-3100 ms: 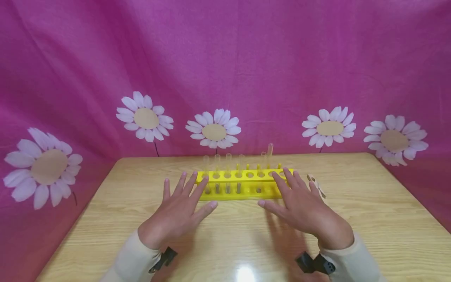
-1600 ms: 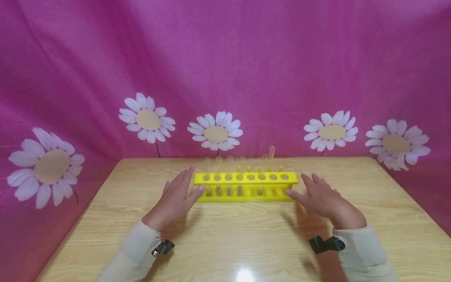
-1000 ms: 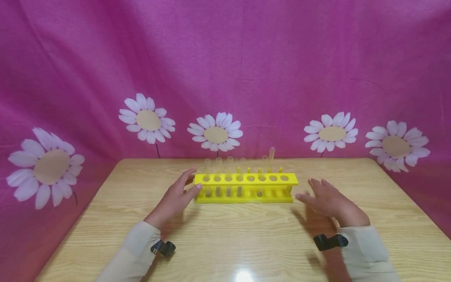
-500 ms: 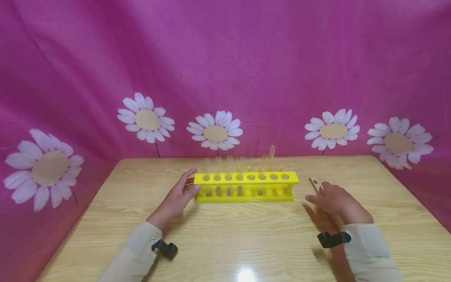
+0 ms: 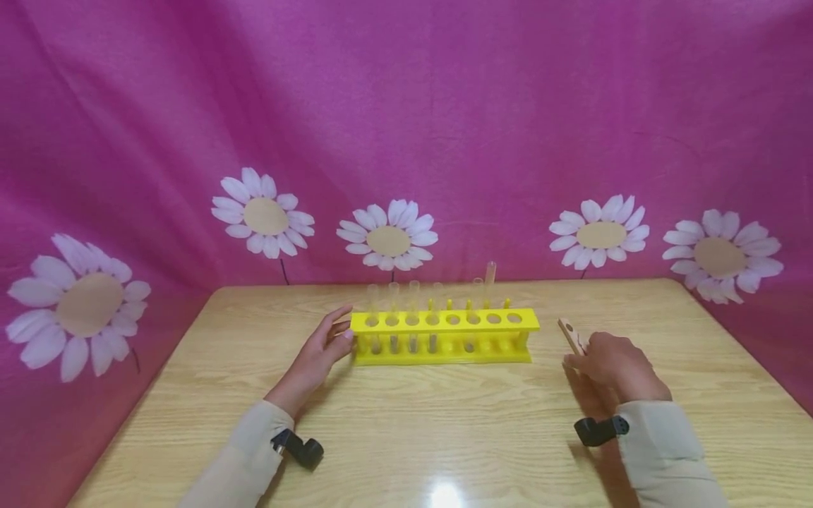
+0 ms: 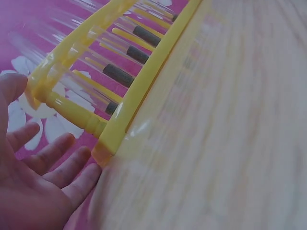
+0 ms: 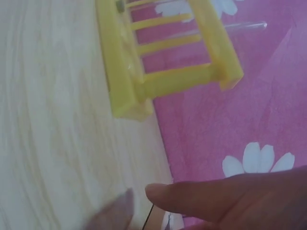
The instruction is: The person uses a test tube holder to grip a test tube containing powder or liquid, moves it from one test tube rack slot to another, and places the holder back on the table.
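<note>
A yellow test tube rack (image 5: 419, 358) stands mid-table, with several clear test tubes (image 5: 414, 300) in its holes. Dark matter (image 6: 117, 75) fills the bottoms of these tubes. One more tube (image 5: 490, 279) sits upside down on a back peg. My left hand (image 5: 315, 358) is at the rack's left end, its fingers loosely extended and fingertips right at the end post and base. To the right of the rack, my right hand (image 5: 616, 363) grips a wooden test tube holder (image 5: 574, 341) between thumb and fingers. The holder's far end points toward the back; its near part is hidden by the hand.
The wood-grain table (image 5: 406, 437) reaches back to a magenta cloth (image 5: 483, 127) printed with white daisies. A black wrist camera (image 5: 600, 430) is strapped at the right cuff, another camera (image 5: 301, 448) at the left cuff.
Both hands have drawn apart from over the rack. The right moved right and took hold of the wooden test tube holder; the left moved to the rack's left end. The rack stays put.
</note>
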Available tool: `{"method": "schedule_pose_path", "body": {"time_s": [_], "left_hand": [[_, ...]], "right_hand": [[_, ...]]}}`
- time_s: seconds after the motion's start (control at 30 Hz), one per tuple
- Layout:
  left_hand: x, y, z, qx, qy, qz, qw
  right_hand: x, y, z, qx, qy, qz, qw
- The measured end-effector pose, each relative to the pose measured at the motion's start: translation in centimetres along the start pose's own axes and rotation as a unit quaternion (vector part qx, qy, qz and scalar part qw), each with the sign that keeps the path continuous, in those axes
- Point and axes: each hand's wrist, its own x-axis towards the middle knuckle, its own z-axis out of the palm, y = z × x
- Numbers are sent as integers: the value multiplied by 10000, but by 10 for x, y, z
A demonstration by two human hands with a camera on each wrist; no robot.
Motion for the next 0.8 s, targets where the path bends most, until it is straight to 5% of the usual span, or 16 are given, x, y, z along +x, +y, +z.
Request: {"method": "schedule_pose_path", "body": {"time_s": [0.53,0.8], "left_hand": [[-2,-7,2,-29,-187,-73,9998],[-3,-7,2,147,-124,20,9998]], "right_hand": [[1,2,0,-6,480,403,9980],[4,3,10,-74,1088,415,9932]]}}
